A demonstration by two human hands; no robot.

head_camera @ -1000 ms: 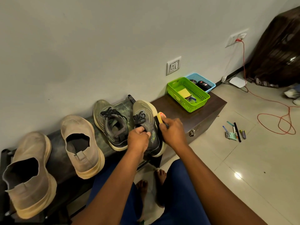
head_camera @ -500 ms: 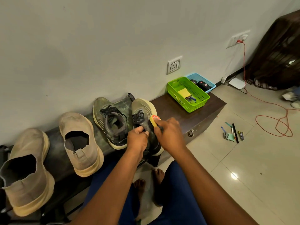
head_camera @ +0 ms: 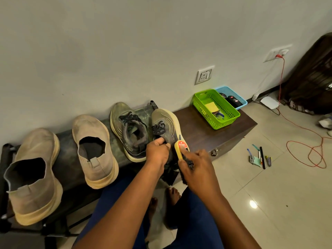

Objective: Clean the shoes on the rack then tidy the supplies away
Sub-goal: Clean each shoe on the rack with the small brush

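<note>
Four shoes stand on the dark rack (head_camera: 68, 159): two beige slip-ons (head_camera: 32, 175) (head_camera: 93, 150) at the left and two olive-grey laced sneakers. My left hand (head_camera: 157, 152) grips the tongue of the right sneaker (head_camera: 166, 123). The left sneaker (head_camera: 128, 130) stands beside it untouched. My right hand (head_camera: 197, 168) holds a yellow-handled shoe brush (head_camera: 181, 150) with a red label, its black bristles against the right sneaker's outer side near the heel.
A green basket (head_camera: 228, 119) with a yellow cloth and a blue basket (head_camera: 240, 100) with polish tins sit on the brown chest (head_camera: 201, 133). Pens and small items (head_camera: 259, 157) lie on the tiled floor. A red cable (head_camera: 305, 141) loops at the right. My bare feet (head_camera: 172, 194) are below.
The brush in my right hand has slid back along the sneaker's side toward the heel. My left hand keeps its grip on the tongue.
</note>
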